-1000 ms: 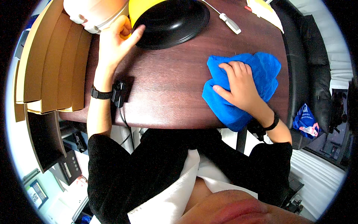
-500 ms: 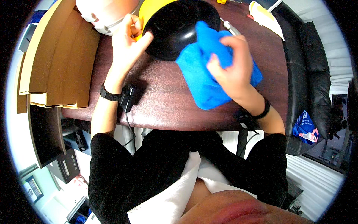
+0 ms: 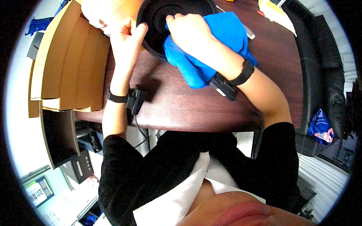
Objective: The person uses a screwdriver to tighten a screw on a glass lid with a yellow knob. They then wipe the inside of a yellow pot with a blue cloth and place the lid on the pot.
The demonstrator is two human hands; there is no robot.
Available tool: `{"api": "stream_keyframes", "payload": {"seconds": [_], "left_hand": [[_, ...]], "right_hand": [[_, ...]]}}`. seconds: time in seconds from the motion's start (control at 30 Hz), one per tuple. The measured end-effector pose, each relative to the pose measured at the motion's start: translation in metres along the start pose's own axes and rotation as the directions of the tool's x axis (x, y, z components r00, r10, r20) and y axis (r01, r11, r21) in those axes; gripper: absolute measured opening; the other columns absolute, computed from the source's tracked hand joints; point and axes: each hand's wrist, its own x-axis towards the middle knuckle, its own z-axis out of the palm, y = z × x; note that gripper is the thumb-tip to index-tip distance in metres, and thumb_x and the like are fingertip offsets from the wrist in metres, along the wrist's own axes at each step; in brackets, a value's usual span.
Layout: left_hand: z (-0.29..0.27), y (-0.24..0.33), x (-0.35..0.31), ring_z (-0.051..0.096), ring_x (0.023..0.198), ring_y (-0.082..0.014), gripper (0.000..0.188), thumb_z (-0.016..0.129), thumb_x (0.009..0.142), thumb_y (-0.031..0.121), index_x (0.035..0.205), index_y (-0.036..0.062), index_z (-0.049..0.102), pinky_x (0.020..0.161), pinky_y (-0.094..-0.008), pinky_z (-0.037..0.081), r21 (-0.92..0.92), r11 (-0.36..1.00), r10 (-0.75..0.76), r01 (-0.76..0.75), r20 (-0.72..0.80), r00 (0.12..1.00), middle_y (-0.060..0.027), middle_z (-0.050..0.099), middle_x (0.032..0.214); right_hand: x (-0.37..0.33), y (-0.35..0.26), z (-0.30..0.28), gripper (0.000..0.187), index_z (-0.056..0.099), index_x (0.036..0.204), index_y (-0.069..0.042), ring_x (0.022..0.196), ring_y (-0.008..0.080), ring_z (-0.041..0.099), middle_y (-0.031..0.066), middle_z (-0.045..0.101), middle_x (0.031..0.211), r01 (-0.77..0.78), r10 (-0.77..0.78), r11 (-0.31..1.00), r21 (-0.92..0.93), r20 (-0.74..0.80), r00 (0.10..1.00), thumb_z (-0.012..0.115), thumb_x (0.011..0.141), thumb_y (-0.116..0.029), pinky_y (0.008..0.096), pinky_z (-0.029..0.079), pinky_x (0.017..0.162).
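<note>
A round black dish-shaped object with a yellow outer side stands tilted at the far edge of the dark wooden table. My left hand grips its left rim. My right hand presses a bright blue cloth against the black inner face; the cloth hangs down over the rim onto the table. Both wrists carry black straps with small devices.
A stack of light wooden boards lies at the left of the table. A white rounded object sits behind my left hand. A black chair stands to the right, with a blue bag beside it. A slim white remote-like stick lies behind the cloth.
My right hand lifted the blue cloth off the table and brought it up left onto the black dish. My left hand stayed on the dish's rim, and the view moved closer.
</note>
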Motion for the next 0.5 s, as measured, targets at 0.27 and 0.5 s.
{"api": "stream_keyframes", "payload": {"seconds": [0.27,0.5], "left_hand": [[-0.001,-0.003,0.007,0.031,0.053,-0.0008,0.032,0.061,0.081,0.009,0.058,0.0099,0.038,0.048,-0.0199,0.026,0.008,0.999,-0.045,0.046,-0.049,0.998,0.0096,0.035,0.056],[0.001,-0.008,0.008,0.029,0.053,-0.0017,0.035,0.062,0.081,0.012,0.057,0.0084,0.036,0.047,-0.0215,0.025,0.095,0.995,0.017,-0.006,-0.122,0.992,0.0079,0.032,0.055]], "right_hand": [[0.025,-0.008,0.0,0.025,0.06,0.096,-0.001,0.087,0.0377,0.063,0.0189,0.063,0.092,0.049,-0.041,0.873,0.486,-0.027,0.999,0.06,0.078,-0.018,0.0458,0.052,0.075],[0.043,0.011,0.013,0.016,0.071,0.09,-0.009,0.076,0.0215,0.069,0.0099,0.069,0.092,-0.104,0.125,0.979,-0.174,0.114,0.986,0.057,0.082,-0.013,0.0352,0.056,0.068]]}}
